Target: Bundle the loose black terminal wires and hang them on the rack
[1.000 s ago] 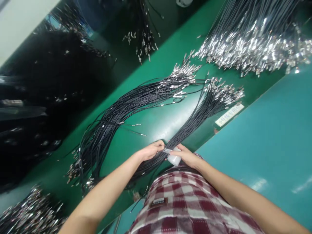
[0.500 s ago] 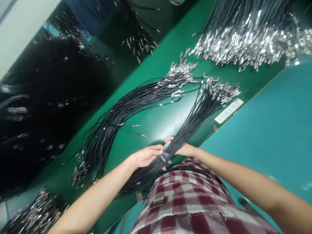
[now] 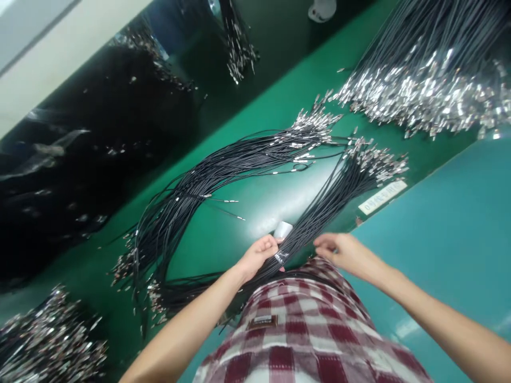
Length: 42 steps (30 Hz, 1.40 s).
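Note:
A bundle of thin black cables [image 3: 315, 218] with silvery metal end fittings lies slantwise in front of me. A shiny clear band [image 3: 281, 257] wraps its middle. My left hand [image 3: 259, 255] is closed on the bundle at this band, with a fingertip showing beneath the cables. A pale grey-white piece [image 3: 283, 230], perhaps a tape roll, sticks out just beyond those fingers, partly hidden by the cables. To the right of the bundle and apart from it, my right hand [image 3: 343, 252] hovers with loosely curled fingers, a gap between them and nothing visible inside.
A second, looser cable bundle [image 3: 191, 186] curves across the green table [image 3: 255, 202]. A large heap of cables [image 3: 431, 96] lies far right, another pile of ends [image 3: 51, 340] bottom left. A white label [image 3: 382, 197] sits by the blue-green surface [image 3: 447, 213].
My right hand has come out from under the bundle and moved right, away from it. My left hand stays at the band. The pale piece is more exposed now.

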Available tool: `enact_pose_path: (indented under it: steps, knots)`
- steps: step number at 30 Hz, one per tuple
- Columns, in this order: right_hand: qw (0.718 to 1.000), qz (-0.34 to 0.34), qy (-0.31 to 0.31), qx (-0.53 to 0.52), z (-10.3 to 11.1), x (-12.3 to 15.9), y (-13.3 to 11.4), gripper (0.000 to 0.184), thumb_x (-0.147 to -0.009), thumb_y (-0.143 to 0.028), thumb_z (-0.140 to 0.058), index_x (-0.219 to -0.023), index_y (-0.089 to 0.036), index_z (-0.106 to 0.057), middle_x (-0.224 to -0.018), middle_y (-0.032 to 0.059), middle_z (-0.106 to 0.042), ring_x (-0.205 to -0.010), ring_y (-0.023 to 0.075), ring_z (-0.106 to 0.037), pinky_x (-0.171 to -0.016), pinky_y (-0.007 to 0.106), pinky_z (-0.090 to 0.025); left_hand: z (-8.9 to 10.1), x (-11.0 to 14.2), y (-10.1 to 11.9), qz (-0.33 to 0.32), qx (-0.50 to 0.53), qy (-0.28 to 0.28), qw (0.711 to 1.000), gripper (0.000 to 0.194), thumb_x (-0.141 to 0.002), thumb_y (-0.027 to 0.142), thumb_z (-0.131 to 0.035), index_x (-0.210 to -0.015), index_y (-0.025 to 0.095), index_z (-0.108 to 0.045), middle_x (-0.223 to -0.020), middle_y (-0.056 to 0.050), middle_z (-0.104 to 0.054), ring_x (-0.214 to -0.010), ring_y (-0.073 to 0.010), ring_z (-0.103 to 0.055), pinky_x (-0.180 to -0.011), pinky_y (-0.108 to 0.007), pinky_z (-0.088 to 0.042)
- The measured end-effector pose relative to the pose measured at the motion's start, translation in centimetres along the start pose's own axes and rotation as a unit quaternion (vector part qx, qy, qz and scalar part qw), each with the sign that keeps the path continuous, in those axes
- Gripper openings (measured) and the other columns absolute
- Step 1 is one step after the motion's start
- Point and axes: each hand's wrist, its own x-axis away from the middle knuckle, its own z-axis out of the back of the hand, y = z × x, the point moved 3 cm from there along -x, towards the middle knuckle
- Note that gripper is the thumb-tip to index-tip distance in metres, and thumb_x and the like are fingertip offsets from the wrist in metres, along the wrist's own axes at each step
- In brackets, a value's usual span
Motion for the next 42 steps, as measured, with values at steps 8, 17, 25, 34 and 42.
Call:
enact_pose_path:
  steps: [8, 17, 25, 34, 42]
  knots:
    - [0.969, -0.139, -0.120, 0.165, -3.5, -10.7, -8.6, 0.052, -0.064, -0.039, -0.077, -0.097, -0.002, -0.066, -0.088, 0.0210, -0.070, -0.096, 0.0399, -0.066, -0.087, 0.052, -0.049, -2.0, 0.7, -0.4, -0.034, -0.015, 0.015, 0.999, 0.050, -0.067, 0.054, -0.078, -0.078, 0.017, -0.045, -0.128, -0.009, -0.056, -0.058, -0.0128, -0.066, -0.051, -0.028, -0.053]
    - [0.941, -0.012, -0.028, -0.336, -1.0, -6.4, -8.5, 0.055, -0.069, -0.053, -0.073, -0.110, -0.022, -0.053, -0.094, 0.0076, -0.066, -0.081, 0.0224, -0.066, -0.074, 0.036, -0.056, -0.7, 0.1, 0.3, -0.007, 0.014, 0.072, 0.997, 0.036, -0.070, 0.040, -0.075, -0.077, 0.019, -0.046, -0.064, 0.001, -0.063, -0.052, -0.0208, -0.066, -0.048, -0.029, -0.052]
    - [0.898, 0.060, 0.169, -0.402, -6.2, 6.4, -2.7, 0.060, -0.063, -0.042, -0.083, -0.109, -0.030, -0.045, -0.125, 0.0088, -0.055, -0.115, 0.0300, -0.054, -0.092, 0.040, -0.047, 0.5, -1.7, 4.5, 0.096, 0.020, -0.002, 0.995, 0.022, -0.070, 0.024, -0.069, -0.072, 0.017, -0.049, -0.060, -0.003, -0.065, -0.051, -0.0245, -0.067, -0.049, -0.036, -0.056]
    - [0.938, 0.092, 0.069, -0.328, -9.1, 1.3, 2.0, 0.048, -0.062, -0.040, -0.083, -0.098, -0.021, -0.057, -0.105, 0.0063, -0.057, -0.095, 0.0240, -0.057, -0.087, 0.039, -0.048, -0.4, -0.8, 2.3, 0.274, -0.026, -0.120, 0.954, 0.033, -0.074, 0.016, -0.071, -0.101, 0.014, -0.053, -0.075, -0.009, -0.071, -0.061, -0.0251, -0.071, -0.054, -0.034, -0.058]
    - [0.900, 0.147, -0.010, -0.410, -7.7, 0.0, -1.4, 0.057, -0.064, -0.033, -0.079, -0.116, -0.022, -0.059, -0.101, 0.0045, -0.063, -0.092, 0.0211, -0.060, -0.087, 0.038, -0.049, -1.7, -1.6, -0.9, 0.216, 0.001, -0.064, 0.974, 0.035, -0.068, 0.018, -0.081, -0.098, 0.010, -0.065, -0.075, -0.008, -0.071, -0.062, -0.0195, -0.069, -0.064, -0.031, -0.057]
